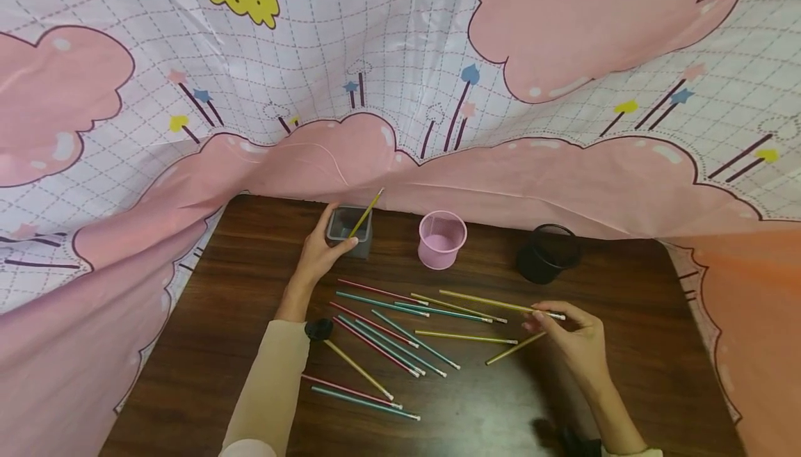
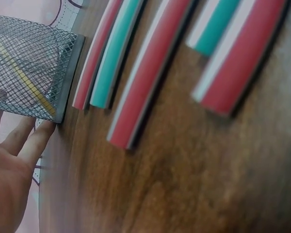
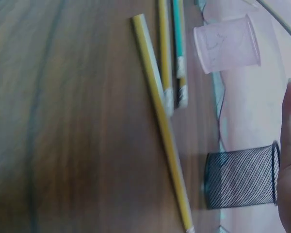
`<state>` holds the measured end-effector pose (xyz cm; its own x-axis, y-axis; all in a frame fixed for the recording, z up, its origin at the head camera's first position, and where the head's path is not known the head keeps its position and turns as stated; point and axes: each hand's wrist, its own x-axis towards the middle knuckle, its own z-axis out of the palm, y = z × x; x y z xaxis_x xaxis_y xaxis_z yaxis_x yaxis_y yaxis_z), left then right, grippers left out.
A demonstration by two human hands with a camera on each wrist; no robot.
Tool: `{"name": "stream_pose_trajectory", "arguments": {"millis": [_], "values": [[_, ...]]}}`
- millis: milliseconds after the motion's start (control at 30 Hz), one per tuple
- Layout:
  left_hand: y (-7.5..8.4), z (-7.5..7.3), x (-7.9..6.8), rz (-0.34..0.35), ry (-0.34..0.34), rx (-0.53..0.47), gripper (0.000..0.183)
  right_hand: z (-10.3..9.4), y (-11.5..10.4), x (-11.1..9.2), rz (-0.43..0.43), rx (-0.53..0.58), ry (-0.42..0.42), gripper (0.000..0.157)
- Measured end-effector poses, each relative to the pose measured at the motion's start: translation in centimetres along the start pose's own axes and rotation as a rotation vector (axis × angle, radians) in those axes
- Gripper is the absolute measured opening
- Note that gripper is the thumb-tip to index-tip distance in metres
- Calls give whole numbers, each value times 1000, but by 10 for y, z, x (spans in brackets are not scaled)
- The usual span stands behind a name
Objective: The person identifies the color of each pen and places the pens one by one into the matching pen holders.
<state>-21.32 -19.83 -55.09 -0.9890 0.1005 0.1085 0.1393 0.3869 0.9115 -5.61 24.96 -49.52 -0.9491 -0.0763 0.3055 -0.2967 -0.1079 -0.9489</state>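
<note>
My left hand point(image 1: 320, 254) grips the square grey mesh pencil cup point(image 1: 361, 248), thumb at the front corner and fingers along the left side. A yellow pencil point(image 1: 368, 212) leans inside it, its eraser end above the rim; the left wrist view shows it slanting behind the mesh point(image 2: 64, 63). With thumb and fingertips, my right hand point(image 1: 578, 342) pinches another yellow pencil point(image 1: 482, 300) near its eraser end, pointing left above the table. Under that hand lies a yellow pencil point(image 1: 510, 350), partly hidden by it. Several red, teal and yellow pencils point(image 1: 400, 346) lie scattered between both arms.
A round pink cup point(image 1: 438, 259) stands at the back middle of the dark wooden table point(image 1: 206, 332). Right of it is a round black mesh cup point(image 1: 538, 262). A patterned curtain point(image 1: 500, 179) hangs close behind the cups and along both sides.
</note>
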Motion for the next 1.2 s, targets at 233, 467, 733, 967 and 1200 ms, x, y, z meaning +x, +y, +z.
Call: {"name": "stream_pose_trajectory", "arguments": {"millis": [233,467,733,967,1200], "values": [[25,-6,-8,12,-35,-26,82,11,-4,18,9,-25,27,15],[-3,-2,3,18,-17,15,86,33,-3,51,-5,-22,14,14],[-9,-2,7,23,-2,43,86,48,7,84,-56,53,69,13],[-6,-8,8,-5,-50,41,84,57,16,96,-81,88,89,14],[-4,-11,9,-10,-79,43,87,73,10,110,-71,76,75,15]]}}
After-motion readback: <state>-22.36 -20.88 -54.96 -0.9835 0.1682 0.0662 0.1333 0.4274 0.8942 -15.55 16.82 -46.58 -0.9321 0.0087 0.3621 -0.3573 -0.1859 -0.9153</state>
